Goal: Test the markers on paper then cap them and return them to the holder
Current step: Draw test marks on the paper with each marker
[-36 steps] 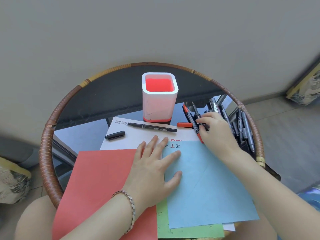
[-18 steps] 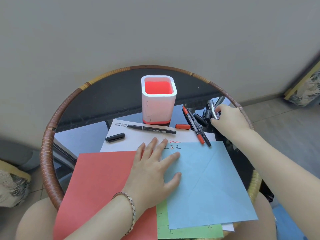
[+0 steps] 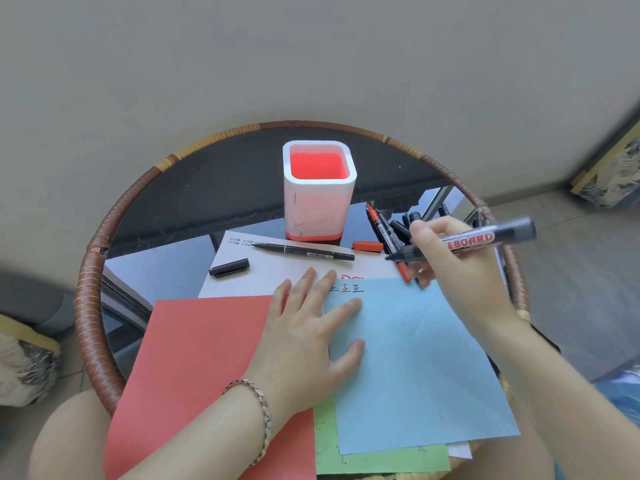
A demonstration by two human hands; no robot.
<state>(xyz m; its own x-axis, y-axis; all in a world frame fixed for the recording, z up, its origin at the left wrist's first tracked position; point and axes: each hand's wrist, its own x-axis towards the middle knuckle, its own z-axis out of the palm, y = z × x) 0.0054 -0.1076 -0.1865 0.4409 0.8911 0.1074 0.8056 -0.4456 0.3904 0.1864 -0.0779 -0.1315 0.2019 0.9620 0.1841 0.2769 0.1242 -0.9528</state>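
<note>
Gripping right hand (image 3: 446, 261) around thick grey whiteboard marker (image 3: 485, 237), red lettering.

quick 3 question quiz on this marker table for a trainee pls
1. Fill in: the thumb of the left hand rests on the ____ paper.
2. Which hand grips the whiteboard marker? A: left hand. B: right hand. C: neither.
3. True or false: several markers stand in the holder.

Key: 1 blue paper; 2 B; 3 false, only its red inside shows.
</note>
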